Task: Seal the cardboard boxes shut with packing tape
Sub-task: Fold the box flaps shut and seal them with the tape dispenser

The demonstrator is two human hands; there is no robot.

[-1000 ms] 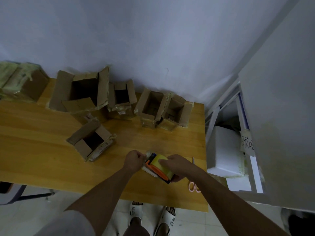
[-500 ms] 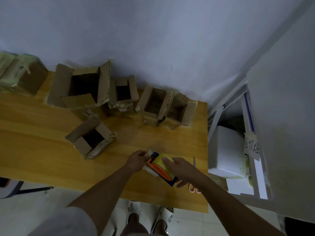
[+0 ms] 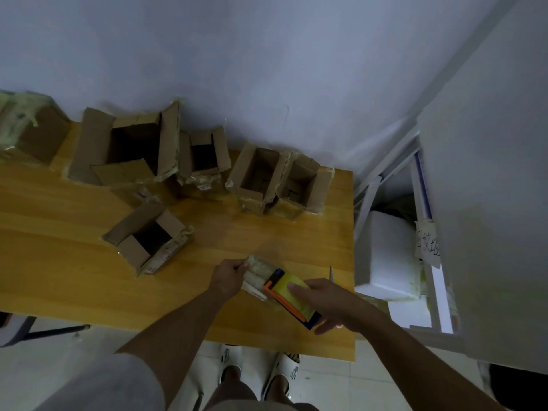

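Two hands are working one tool in the head view; the right hand (image 3: pixel 329 301) is wrapping its fingers over the tape dispenser (image 3: pixel 289 296), with the yellow roll under the fingertips, while the left hand (image 3: pixel 228 272) is pinching the free end of the tape strip (image 3: pixel 258 269) just up and left of the dispenser; the strip is running between the two grips, its long axis slanting from the left pinch down and right to the roll. Five open cardboard boxes are waiting beyond both grips; the nearest open box (image 3: pixel 151 237) is lying up and to the left of the left hand, flaps still spread, so the left hand is the closer one; the other four are standing further off, along the wall. By my judgement, the strip is needing to travel up-left toward that box, whose flaps are still needing to be folded.
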